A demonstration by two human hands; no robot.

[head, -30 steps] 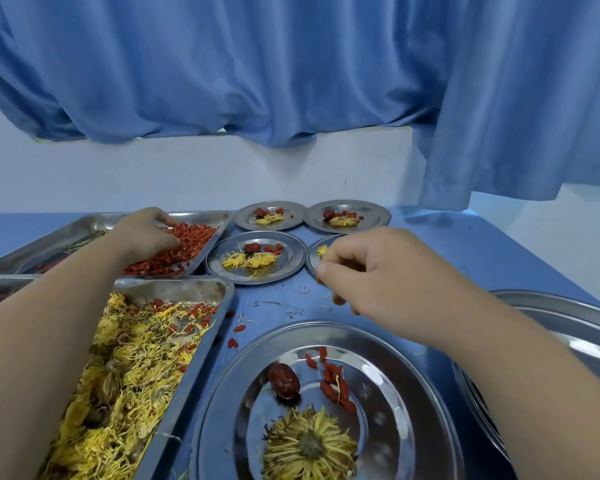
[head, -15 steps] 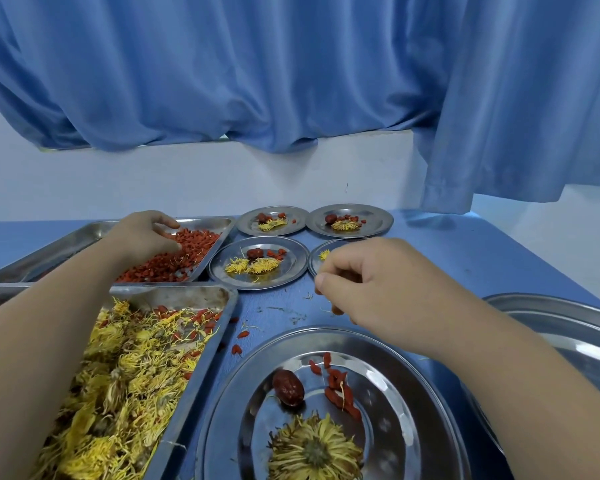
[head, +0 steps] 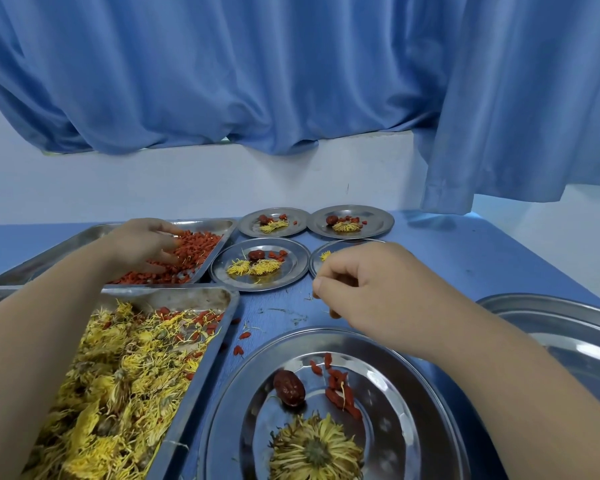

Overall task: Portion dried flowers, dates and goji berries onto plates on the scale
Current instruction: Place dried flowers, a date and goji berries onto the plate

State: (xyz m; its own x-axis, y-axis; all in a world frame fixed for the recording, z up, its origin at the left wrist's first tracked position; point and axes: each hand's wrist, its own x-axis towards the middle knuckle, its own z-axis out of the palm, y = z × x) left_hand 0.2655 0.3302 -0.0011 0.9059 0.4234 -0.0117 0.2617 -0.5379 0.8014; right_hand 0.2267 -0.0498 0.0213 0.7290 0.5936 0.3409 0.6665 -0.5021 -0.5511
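Left hand point(head: 142, 244) spread loosely on goji point(head: 194, 249) in tray point(head: 201, 223) beyond-left of near plate point(head: 232, 393), likely gathering; right hand point(head: 371, 289) curled just beyond it (contents hidden). Next, probably: pinch few, drop on flower-only plate point(head: 340, 249).

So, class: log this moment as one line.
left hand: in goji tray | right hand: fingers curled, contents hidden | near plate: flower, date, berries

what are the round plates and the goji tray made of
The round plates look like polished stainless steel: silvery, with bright mirror-like glints. The goji tray seems to be the same metal with a duller, scuffed sheen and a folded rim. The exact alloy cannot be told by eye.
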